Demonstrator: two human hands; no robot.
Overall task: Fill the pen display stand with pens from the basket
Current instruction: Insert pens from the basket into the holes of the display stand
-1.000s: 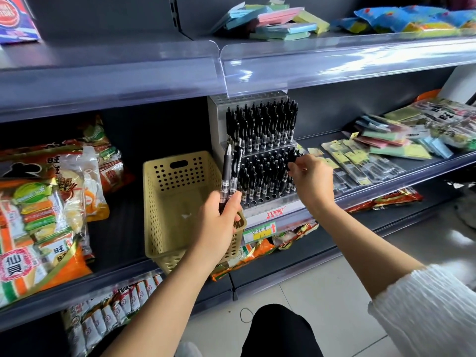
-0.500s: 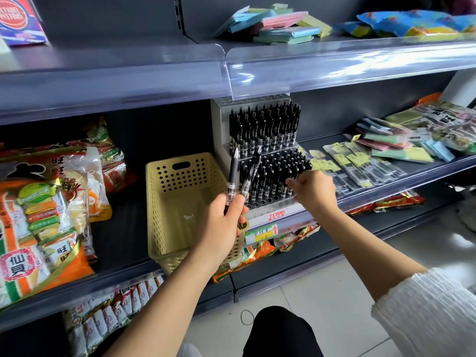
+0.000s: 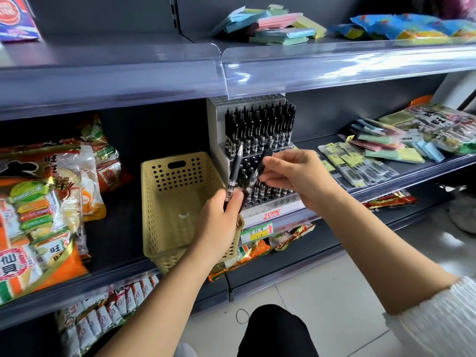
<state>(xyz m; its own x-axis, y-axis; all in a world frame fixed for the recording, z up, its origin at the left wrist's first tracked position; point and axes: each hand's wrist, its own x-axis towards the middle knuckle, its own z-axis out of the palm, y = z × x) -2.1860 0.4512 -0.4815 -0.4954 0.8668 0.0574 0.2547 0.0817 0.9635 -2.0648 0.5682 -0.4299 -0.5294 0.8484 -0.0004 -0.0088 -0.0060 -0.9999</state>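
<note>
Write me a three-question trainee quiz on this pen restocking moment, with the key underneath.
1. True or false: the left hand grips pens in front of the pen display stand.
2. Multiple choice: the right hand is A) reaching inside the basket; B) pinching one of the left hand's pens; C) resting flat on the floor.
3. Fill in: the stand's front holes look ____ (filled or empty).

Key: 1 true; 2 B; 3 empty.
</note>
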